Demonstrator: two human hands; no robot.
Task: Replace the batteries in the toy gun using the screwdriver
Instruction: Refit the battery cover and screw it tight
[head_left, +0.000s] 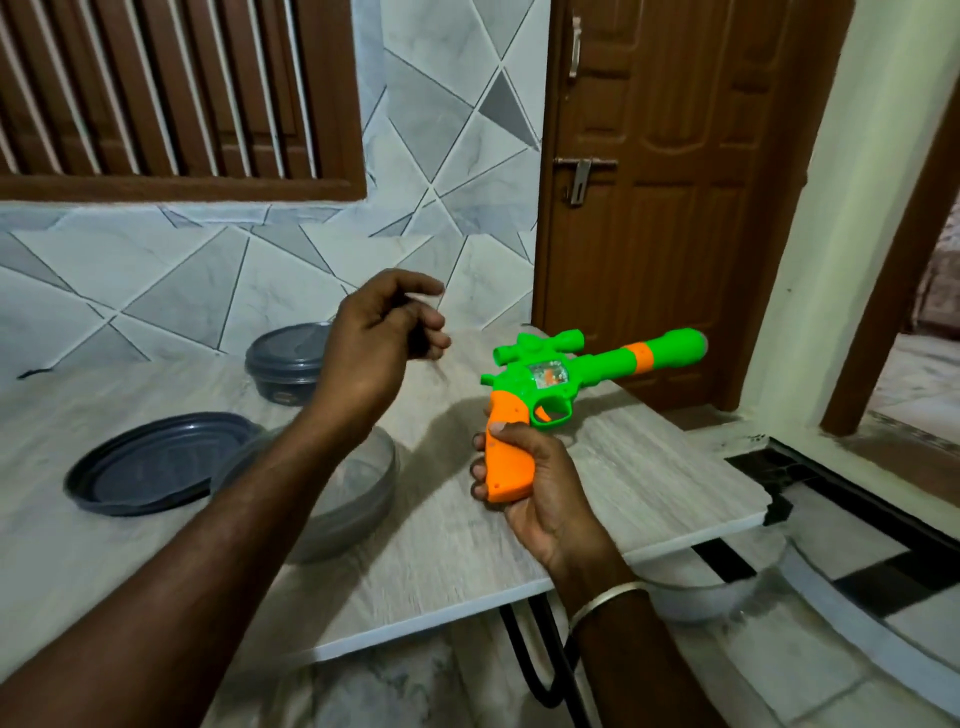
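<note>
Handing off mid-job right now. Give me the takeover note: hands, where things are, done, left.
Right hand grips the green-and-orange plastic toy gun by its orange handle, above the pale wood-grain table, barrel pointing away and right.
Left hand is raised over the table, fingers curled; blur hides whether it holds anything.
No screwdriver or batteries plainly visible.
Done: gun in hand; no cover looks off yet.
Left: get the screwdriver, open the battery cover, swap batteries, close it.
</note>
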